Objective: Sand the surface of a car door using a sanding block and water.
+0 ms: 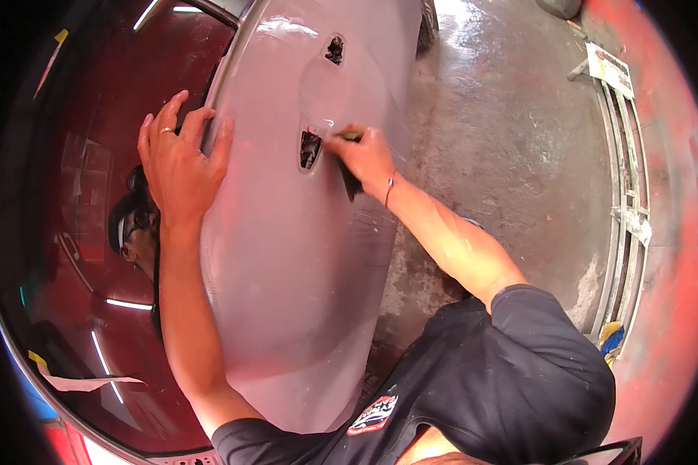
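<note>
A car door (279, 294) with a dull pinkish-grey surface fills the middle of the view. My left hand (183, 159), fingers spread, rests at the door's upper edge beside the dark window glass (77, 225); a ring is on one finger. My right hand (363, 160) is closed, its fingertips against the panel just right of a dark door-handle opening (310, 149). Whatever is pinched there is mostly hidden; only a small dark edge shows by the fingers. Farther along the door is a second dark opening (334, 49).
To the right of the car lies a worn, shiny concrete floor (512, 116). A long slatted bench (624, 170) stands at the far right, with paper (611, 71) on its far end and a blue and yellow item (613, 338) at its near end.
</note>
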The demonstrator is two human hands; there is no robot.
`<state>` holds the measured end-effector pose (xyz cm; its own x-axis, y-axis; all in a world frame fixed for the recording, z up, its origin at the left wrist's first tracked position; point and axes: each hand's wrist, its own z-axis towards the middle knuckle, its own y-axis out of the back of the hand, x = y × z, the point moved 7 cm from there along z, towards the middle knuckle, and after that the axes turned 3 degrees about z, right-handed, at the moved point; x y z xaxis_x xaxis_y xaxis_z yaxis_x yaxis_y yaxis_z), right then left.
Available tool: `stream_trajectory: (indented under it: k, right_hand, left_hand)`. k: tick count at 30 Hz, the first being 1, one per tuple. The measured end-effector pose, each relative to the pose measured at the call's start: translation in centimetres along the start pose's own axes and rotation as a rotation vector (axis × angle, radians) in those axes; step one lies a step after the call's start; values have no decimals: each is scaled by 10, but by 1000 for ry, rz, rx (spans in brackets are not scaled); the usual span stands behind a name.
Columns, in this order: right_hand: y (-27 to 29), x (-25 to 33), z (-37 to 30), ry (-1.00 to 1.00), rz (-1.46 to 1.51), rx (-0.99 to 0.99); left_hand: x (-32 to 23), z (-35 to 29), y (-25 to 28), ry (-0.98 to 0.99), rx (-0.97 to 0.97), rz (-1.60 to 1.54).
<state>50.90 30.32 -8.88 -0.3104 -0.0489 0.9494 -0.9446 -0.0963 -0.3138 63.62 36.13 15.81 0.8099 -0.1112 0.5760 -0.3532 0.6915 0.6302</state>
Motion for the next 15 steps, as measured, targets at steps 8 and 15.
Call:
stream_trajectory:
  k: [8, 15]
  right_hand:
    - [-7, -1, -22, 89, -67, -193]
    - [-16, -5, -29, 114, -191, -113]
  left_hand:
    - [1, -2, -3, -3, -6, 1]
    - [-1, -5, -3, 26, 4, -24]
